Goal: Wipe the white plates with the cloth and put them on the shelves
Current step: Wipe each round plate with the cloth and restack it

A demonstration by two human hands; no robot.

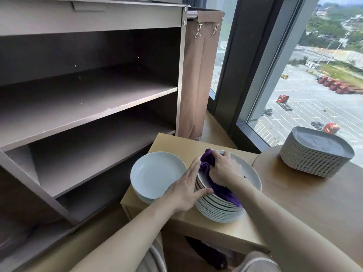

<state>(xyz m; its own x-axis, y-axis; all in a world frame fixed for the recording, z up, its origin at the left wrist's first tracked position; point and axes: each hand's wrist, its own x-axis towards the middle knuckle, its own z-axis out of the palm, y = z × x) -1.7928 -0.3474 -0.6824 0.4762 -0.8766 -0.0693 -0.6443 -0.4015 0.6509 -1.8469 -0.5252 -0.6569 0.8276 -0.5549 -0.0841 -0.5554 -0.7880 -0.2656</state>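
While the right hand (pixel 224 169) works on top of the taller stack of white plates (pixel 220 211), the left hand (pixel 184 189) steadies that stack from its left side.

Right hand: the forearm enters from the lower right and crosses over the stack. The fingers are curled and grip the purple cloth (pixel 225 193), knuckles up, pressing it into the well of the top plate (pixel 249 173). One bunch of the cloth shows beyond the fingers at the plate's far-left rim; the rest trails under the wrist and hangs over the near rim.

Left hand: the forearm enters from the lower left. The fingers are straight and held together, laid flat against the left side of the taller stack, pointing away from the person. The thumb lies along the rims at the near-left side. This hand grips nothing.

Position of the plates: the taller stack stands on the bench (pixel 225 230), nearer its right edge and close to its near edge. A shorter stack of white plates (pixel 157 175) stands at the left edge of the bench, just beside the left hand.

The shelves (pixel 88 99) stand to the left of the bench, with a brown fabric bag (pixel 198 81) hanging on their right side. A stack of grey plates (pixel 316 152) stands on a second bench (pixel 294 193) to the right, by the window (pixel 314 85)
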